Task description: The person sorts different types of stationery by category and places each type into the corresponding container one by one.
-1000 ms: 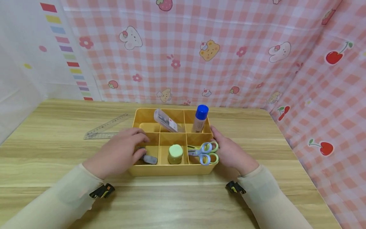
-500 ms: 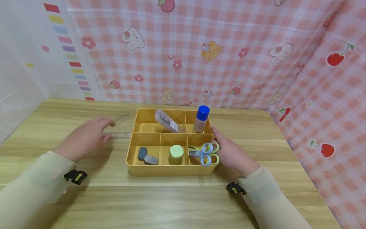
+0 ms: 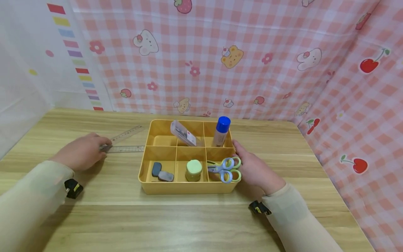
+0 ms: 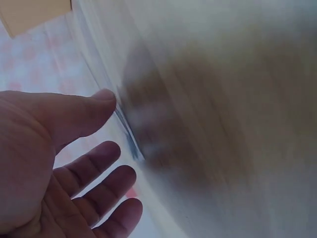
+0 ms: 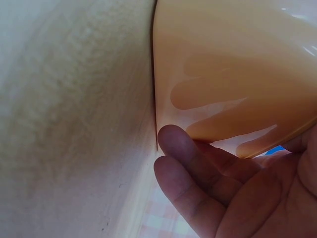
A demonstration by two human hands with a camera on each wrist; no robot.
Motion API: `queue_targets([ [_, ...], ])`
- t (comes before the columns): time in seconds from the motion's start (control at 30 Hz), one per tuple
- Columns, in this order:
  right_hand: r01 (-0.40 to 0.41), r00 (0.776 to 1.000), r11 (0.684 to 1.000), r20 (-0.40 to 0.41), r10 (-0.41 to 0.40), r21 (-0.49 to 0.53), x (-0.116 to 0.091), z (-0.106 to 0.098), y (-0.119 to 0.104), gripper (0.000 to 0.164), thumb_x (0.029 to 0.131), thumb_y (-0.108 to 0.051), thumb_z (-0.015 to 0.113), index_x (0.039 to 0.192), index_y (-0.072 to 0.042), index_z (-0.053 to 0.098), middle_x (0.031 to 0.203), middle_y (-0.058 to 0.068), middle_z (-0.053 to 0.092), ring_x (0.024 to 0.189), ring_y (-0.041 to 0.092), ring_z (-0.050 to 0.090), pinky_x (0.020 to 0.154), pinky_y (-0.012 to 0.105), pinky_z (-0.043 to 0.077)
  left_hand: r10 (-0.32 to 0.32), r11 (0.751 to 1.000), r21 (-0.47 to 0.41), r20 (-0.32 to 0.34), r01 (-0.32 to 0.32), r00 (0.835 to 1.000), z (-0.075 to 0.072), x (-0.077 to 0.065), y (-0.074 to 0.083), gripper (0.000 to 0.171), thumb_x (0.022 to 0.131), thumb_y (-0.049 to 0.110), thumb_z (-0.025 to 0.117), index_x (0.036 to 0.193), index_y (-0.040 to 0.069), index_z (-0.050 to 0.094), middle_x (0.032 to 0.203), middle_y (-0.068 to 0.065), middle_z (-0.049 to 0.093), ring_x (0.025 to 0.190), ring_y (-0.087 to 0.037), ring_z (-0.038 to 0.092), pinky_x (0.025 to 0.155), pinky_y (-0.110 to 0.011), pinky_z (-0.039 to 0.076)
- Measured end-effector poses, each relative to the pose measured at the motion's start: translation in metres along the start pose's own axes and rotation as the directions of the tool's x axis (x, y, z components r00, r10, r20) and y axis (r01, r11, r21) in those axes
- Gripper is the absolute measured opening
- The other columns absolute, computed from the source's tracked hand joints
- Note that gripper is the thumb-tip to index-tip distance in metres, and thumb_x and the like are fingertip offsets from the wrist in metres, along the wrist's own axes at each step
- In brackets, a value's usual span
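Note:
A clear V-shaped ruler, seemingly a set square [image 3: 126, 149], lies on the table left of the yellow divided box [image 3: 189, 188]. My left hand [image 3: 82, 151] is at its left corner, with thumb and forefinger about it. In the left wrist view the thumb [image 4: 99, 104] touches the ruler's edge and the other fingers hang loosely bent. My right hand [image 3: 255, 169] rests against the box's right side. In the right wrist view its fairly straight fingers [image 5: 181, 148] touch the box's side wall [image 5: 237, 59].
The box holds two grey erasers [image 3: 165, 176], a green-lidded jar [image 3: 193, 167], scissors with blue and green handles [image 3: 226, 169], a blue-capped glue stick [image 3: 222, 127] and a clear case [image 3: 184, 133]. A checked cloth [image 3: 201, 52] stands behind the table.
My left hand has left the box's front-left compartment and moved left to the ruler's corner. My right hand has stayed at the box, which has not moved on the table.

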State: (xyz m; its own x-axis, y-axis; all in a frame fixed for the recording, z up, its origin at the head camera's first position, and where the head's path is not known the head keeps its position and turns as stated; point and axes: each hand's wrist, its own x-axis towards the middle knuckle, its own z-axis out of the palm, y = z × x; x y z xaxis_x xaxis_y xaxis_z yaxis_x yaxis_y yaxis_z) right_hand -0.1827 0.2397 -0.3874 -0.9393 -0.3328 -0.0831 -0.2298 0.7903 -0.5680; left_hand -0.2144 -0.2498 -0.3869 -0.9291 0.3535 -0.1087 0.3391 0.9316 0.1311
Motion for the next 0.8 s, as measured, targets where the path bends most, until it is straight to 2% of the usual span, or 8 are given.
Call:
queue_targets([
  [0.2,0.018,1.000,1.000,-0.005,-0.018,-0.002,0.001,0.001,0.001,0.059,0.102,-0.034,0.035,0.151,-0.015,0.010,0.136,0.015,0.046,0.120,0.029,0.042,0.101,0.053,0.032,-0.040,0.999,-0.021,0.020,0.040,0.999,0.003,0.007,-0.012,0.033,0.089,0.017,0.060,0.120,0.003,0.057,0.110,-0.024,0.058,0.096,-0.035,0.054,0.082,-0.060,0.044],
  [0.37,0.011,1.000,1.000,-0.003,-0.011,-0.006,0.000,0.001,0.000,0.059,0.102,-0.034,0.035,0.151,-0.015,0.009,0.136,0.015,0.046,0.120,0.029,0.041,0.102,0.052,0.031,-0.044,0.998,-0.051,-0.007,0.043,0.999,0.006,0.012,-0.018,0.026,0.089,0.017,0.061,0.112,0.005,0.061,0.100,-0.014,0.064,0.087,-0.028,0.056,0.078,-0.056,0.046],
  [0.5,0.016,1.000,1.000,-0.006,-0.016,-0.011,-0.001,0.001,0.001,0.059,0.102,-0.034,0.034,0.151,-0.014,0.009,0.136,0.016,0.047,0.120,0.030,0.042,0.101,0.053,0.032,-0.055,0.996,-0.073,-0.024,0.053,0.998,0.005,0.013,-0.018,0.020,0.089,0.015,0.062,0.106,0.005,0.062,0.092,-0.008,0.064,0.079,-0.024,0.055,0.074,-0.053,0.047],
  [0.8,0.016,1.000,1.000,-0.003,-0.016,-0.010,0.000,0.001,0.001,0.059,0.102,-0.034,0.035,0.151,-0.015,0.009,0.135,0.015,0.047,0.119,0.028,0.043,0.101,0.052,0.033,-0.067,0.996,-0.059,-0.028,0.065,0.997,0.003,0.015,-0.016,0.021,0.087,0.013,0.063,0.105,0.001,0.060,0.090,-0.010,0.064,0.077,-0.025,0.056,0.073,-0.053,0.047],
])
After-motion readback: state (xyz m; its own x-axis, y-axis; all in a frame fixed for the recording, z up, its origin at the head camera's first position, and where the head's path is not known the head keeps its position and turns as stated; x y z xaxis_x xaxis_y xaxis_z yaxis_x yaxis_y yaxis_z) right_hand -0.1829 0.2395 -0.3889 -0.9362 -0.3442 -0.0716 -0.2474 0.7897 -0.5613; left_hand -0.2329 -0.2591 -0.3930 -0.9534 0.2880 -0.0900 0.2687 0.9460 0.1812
